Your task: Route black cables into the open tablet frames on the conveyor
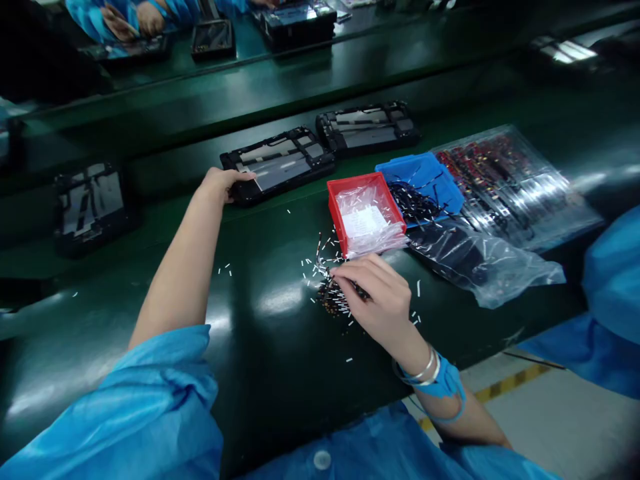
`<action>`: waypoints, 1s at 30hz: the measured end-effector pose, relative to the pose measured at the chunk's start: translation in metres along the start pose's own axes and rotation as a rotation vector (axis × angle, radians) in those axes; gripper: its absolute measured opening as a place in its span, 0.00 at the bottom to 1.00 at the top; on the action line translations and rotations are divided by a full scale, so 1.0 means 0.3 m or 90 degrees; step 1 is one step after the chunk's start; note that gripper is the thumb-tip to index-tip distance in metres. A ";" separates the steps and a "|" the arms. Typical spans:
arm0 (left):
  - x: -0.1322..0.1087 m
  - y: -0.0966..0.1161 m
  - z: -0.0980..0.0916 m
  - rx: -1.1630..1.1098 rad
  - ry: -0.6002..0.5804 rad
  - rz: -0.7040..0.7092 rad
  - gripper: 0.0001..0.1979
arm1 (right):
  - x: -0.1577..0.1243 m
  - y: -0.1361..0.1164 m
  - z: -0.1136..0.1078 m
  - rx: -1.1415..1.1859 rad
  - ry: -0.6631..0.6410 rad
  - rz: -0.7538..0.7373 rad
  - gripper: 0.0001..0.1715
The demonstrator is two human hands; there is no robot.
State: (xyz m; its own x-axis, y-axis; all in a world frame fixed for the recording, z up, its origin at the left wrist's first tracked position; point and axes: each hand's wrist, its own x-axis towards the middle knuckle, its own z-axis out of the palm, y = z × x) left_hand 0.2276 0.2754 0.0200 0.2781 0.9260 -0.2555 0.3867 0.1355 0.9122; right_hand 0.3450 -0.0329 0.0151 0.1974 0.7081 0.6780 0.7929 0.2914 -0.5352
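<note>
My left hand point(220, 183) reaches far forward and grips the near left corner of a black tablet-like frame point(280, 163) lying on the dark green bench. My right hand point(377, 293) rests closer to me, fingers curled down onto a small heap of dark parts point(333, 300) ringed by several tiny white slips point(313, 267). What its fingertips pinch is too small to make out. A red bin point(367, 213) lined with clear plastic stands just beyond that hand.
A second black frame point(367, 127) lies behind the first, another point(90, 203) at far left. A blue bin point(423, 187) of black wires, a tray of red parts point(510, 180) and a crumpled clear bag point(480, 263) sit at right. Another person's hands point(135, 20) work at the far bench.
</note>
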 end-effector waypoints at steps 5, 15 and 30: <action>-0.165 -0.002 -0.082 -0.101 0.015 -0.145 0.08 | 0.012 0.009 -0.004 0.034 0.012 0.015 0.07; -0.953 -0.343 -0.140 -0.389 0.029 -0.191 0.16 | 0.007 -0.031 0.034 0.246 -0.081 0.253 0.03; -1.238 -0.383 -0.322 -0.250 -0.538 0.139 0.09 | 0.028 -0.297 0.418 0.407 -0.440 0.420 0.07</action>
State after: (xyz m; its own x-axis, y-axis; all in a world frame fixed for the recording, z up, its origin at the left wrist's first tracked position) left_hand -0.0050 -0.0499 0.0410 0.9111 0.4056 -0.0731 -0.0293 0.2407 0.9701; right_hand 0.2037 0.0278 0.0051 -0.0498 0.9882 -0.1448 0.1757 -0.1340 -0.9753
